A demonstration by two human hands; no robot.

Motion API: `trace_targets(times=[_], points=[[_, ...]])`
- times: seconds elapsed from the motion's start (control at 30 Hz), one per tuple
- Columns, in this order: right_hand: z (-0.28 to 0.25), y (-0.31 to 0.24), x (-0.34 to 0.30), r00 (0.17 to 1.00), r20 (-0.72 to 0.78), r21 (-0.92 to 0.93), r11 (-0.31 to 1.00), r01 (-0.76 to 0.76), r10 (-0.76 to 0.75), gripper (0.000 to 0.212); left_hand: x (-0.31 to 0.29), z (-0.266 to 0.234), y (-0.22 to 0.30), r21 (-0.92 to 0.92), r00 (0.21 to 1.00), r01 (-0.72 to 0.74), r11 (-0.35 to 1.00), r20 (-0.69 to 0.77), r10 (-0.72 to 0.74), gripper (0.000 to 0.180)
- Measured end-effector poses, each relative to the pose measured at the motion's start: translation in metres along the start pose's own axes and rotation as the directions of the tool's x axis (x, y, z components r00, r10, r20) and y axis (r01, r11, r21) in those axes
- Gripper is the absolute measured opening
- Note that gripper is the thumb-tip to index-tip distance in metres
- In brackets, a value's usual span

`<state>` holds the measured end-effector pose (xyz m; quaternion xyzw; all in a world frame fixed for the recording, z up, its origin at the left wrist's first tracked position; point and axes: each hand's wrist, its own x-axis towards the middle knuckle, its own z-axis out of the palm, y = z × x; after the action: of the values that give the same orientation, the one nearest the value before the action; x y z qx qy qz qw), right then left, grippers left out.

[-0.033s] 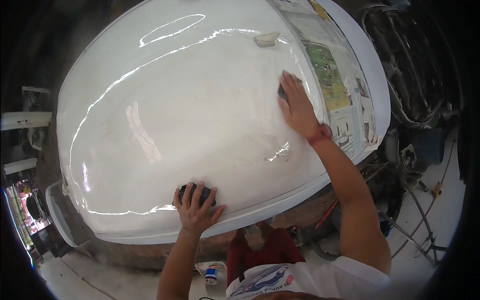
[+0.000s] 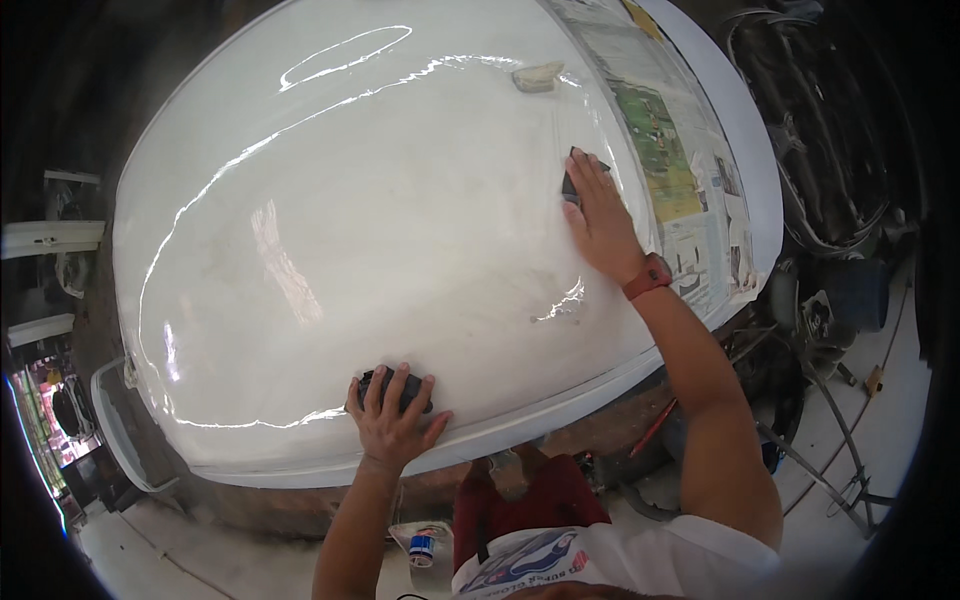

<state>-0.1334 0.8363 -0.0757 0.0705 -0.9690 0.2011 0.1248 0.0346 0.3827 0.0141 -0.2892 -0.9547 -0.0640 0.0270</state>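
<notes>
A large glossy white car panel [image 2: 400,230] fills the view, wet and shiny. My left hand [image 2: 392,420] rests at its near edge, fingers spread over a dark sanding block [image 2: 372,382] pressed against the surface. My right hand [image 2: 600,220] reaches out to the panel's right side and lies flat on a dark sanding pad [image 2: 572,180], which mostly hides under the fingers. A red band [image 2: 648,276] sits on that wrist. Newspaper masking [image 2: 670,150] covers the strip just right of the hand.
A small folded pale sheet [image 2: 537,76] lies on the far part of the panel. Below the panel are a small blue-labelled can [image 2: 422,545] and a red object [image 2: 545,500]. Car parts and cables [image 2: 830,170] crowd the right; a metal stand [image 2: 835,470] stands on the floor.
</notes>
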Motion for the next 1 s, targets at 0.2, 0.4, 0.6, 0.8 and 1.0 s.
trace_targets(times=[0.2, 0.4, 0.6, 0.8, 1.0], points=[[0.0, 0.129, 0.132, 0.95, -0.08, 0.015, 0.954, -0.3, 0.301, 0.062, 0.023, 0.016, 0.002, -0.033, 0.997, -0.073, 0.997, -0.032, 0.072, 0.06], [0.01, 0.038, 0.01, 0.978, -0.129, -0.058, 0.983, -0.173, 0.165, 0.061, 0.013, 0.013, -0.001, 0.012, 0.999, -0.004, 1.0, -0.045, 0.005, 0.057], [-0.023, -0.031, -0.095, 0.966, -0.083, -0.07, 0.965, -0.253, 0.247, 0.068, 0.009, 0.01, -0.001, 0.002, 1.0, -0.011, 1.0, -0.015, 0.011, 0.057], [0.008, 0.121, 0.101, 0.867, -0.213, -0.19, 0.851, -0.489, 0.451, 0.072, 0.029, 0.016, 0.005, -0.018, 0.991, -0.126, 0.992, -0.048, 0.125, 0.059], [-0.007, -0.018, -0.114, 0.862, -0.16, 0.018, 0.875, -0.484, 0.48, 0.074, 0.017, 0.009, 0.003, 0.024, 0.995, -0.084, 0.996, -0.045, 0.085, 0.058]])
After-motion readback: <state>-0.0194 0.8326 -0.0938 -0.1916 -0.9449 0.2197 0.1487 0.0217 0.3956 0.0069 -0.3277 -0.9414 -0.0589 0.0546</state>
